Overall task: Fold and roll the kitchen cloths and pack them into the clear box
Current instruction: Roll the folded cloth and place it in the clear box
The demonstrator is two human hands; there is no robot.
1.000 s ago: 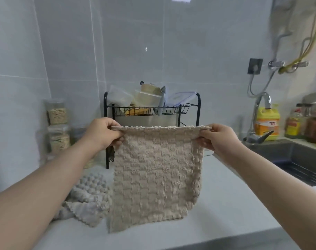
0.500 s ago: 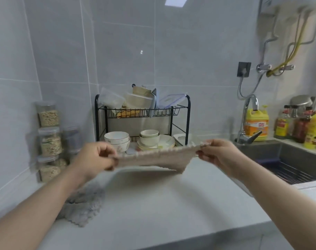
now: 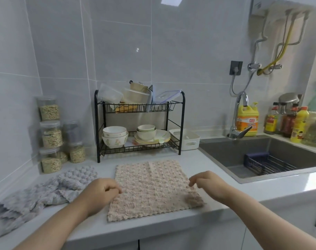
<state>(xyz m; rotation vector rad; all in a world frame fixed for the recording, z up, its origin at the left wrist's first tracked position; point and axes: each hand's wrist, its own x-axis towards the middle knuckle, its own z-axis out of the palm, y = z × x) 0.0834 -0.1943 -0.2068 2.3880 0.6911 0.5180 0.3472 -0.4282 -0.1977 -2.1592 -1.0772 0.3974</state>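
Observation:
A beige waffle-textured cloth (image 3: 151,188) lies spread flat on the white counter (image 3: 216,179) in front of me. My left hand (image 3: 101,192) sits at its left edge with the fingers loosely curled, holding nothing. At the cloth's right edge my right hand (image 3: 207,183) hovers just above it, fingers hanging down, empty. The near right corner of the cloth is slightly rumpled. A grey bobbled cloth (image 3: 45,193) lies crumpled on the counter to the left. Clear plastic boxes (image 3: 111,95) and a lid sit on top of the black dish rack (image 3: 181,123).
The rack holds bowls and plates on its lower shelf, with a white bin (image 3: 187,139) beside it. Stacked jars of grain (image 3: 51,134) stand in the left corner. To the right are a sink (image 3: 261,156) with a tap, a yellow detergent bottle (image 3: 248,120) and several sauce bottles.
Both hands held the beige cloth up by its top corners, swung it flat and laid it on the counter. They have now let go and sit at its side edges.

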